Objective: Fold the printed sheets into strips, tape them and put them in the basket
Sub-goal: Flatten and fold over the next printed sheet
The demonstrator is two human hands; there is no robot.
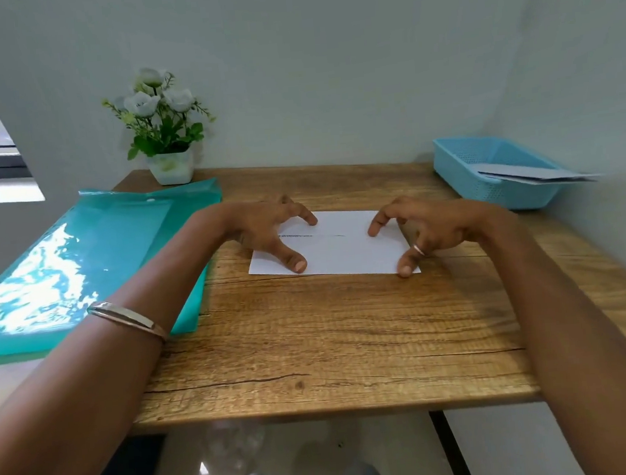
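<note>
Sheet: centre of frame, flat on table, long axis L–R. Your left hand & right hand: fingers spread, tips pressing it, gripping nothing. Basket: upper right, nearer your right hand; holds folded paper.

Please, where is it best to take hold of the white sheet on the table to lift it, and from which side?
The white sheet lies flat, so probably take its near edge: it is bare between the left hand and right hand, which press the ends. Come from the person's side, sliding fingertips under that edge.
</note>
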